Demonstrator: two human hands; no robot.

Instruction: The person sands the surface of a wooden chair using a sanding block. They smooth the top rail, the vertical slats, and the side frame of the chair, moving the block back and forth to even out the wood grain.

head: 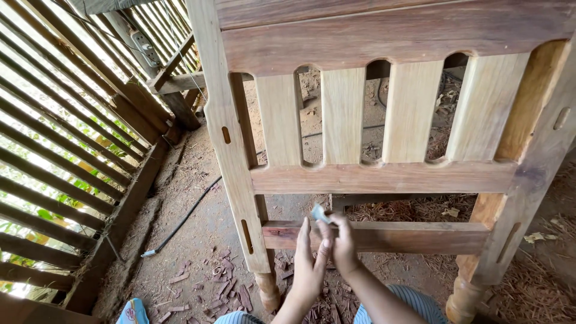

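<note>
A wooden bed headboard (384, 179) with several upright slats stands on turned legs in front of me. My left hand (309, 264) and my right hand (343, 243) meet just before its lower rail (408, 237). Both pinch a small grey folded piece, seemingly sandpaper (318, 213), held up between the fingertips. The piece sits level with the top of the lower rail, near the left post (231, 156).
A slatted wooden wall (66, 156) runs along the left. A black cable (183, 219) lies on the dirt floor. Wood chips and shavings (219, 288) are scattered under the headboard, with sawdust at right. A blue object (133, 313) shows at the bottom edge.
</note>
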